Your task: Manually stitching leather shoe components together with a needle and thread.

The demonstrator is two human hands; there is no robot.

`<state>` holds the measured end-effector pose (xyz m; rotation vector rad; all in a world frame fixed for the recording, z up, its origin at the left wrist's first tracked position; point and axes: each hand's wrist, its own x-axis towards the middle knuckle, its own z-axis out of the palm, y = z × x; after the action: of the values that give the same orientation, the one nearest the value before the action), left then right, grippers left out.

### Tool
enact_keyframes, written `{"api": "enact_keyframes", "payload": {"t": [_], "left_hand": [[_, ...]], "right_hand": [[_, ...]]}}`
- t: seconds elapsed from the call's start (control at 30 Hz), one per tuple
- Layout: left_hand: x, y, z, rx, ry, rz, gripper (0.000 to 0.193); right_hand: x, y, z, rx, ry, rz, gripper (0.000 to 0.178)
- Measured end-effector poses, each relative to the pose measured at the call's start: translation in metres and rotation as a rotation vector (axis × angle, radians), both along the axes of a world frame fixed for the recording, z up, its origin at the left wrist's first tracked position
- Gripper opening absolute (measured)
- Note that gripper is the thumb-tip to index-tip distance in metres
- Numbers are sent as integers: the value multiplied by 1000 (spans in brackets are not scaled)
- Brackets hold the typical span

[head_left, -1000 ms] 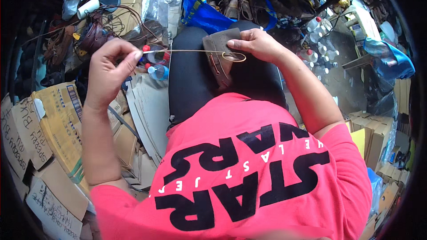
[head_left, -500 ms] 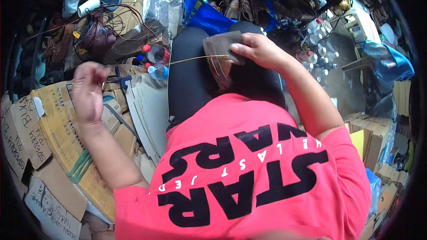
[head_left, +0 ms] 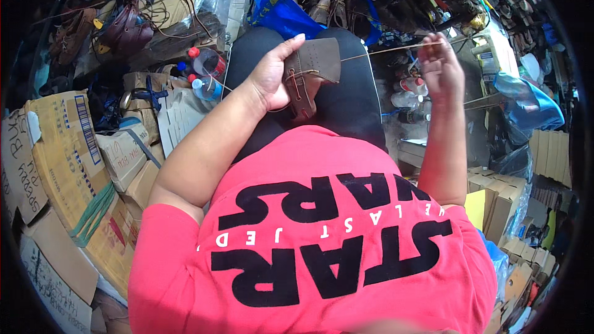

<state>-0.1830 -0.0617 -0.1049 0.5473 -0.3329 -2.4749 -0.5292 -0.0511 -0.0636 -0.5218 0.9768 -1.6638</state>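
My left hand (head_left: 272, 77) grips a brown leather piece (head_left: 323, 60), which looks like a shoe upper, above my lap. Rows of small holes and a thin lace threaded along one side show on it. From its right edge a thin tan leather cord (head_left: 387, 51) runs taut out to the right. My right hand (head_left: 442, 68) is raised at that side, its fingers closed around the cord, slightly smeared by motion. My left thumb lies along the leather's upper left edge, and the other left fingers are mostly hidden behind it.
Beyond my knees stands a blue bag (head_left: 272, 6) full of leather shoes. Plastic bottles (head_left: 207, 62) stand left of my legs, with more on the right. Cardboard boxes (head_left: 65, 154) fill the left side. At the far left lie dark red leather pieces (head_left: 127, 28) and loose cords.
The leather piece has passed from my right hand to my left. My right hand has swung out to the right with the cord, while my left has come in from the far left.
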Motion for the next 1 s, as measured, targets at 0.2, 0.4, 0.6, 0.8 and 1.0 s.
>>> {"api": "enact_keyframes", "payload": {"t": [0.2, 0.4, 0.6, 0.8, 1.0], "left_hand": [[-7, 9, 3, 53, 84, 68, 46], [-3, 29, 13, -168, -66, 148, 44], [0, 26, 8, -108, -10, 178, 44], [-15, 28, 10, -151, -209, 316, 37], [-14, 27, 6, -137, -230, 341, 36]], "right_hand": [[-88, -6, 25, -50, -100, -143, 13], [-98, -1, -6, 77, 112, -291, 13], [4, 7, 2, 266, 619, 299, 25], [108, -2, -13, -101, 1054, 697, 10], [114, -15, -23, -103, 735, 962, 16]]}}
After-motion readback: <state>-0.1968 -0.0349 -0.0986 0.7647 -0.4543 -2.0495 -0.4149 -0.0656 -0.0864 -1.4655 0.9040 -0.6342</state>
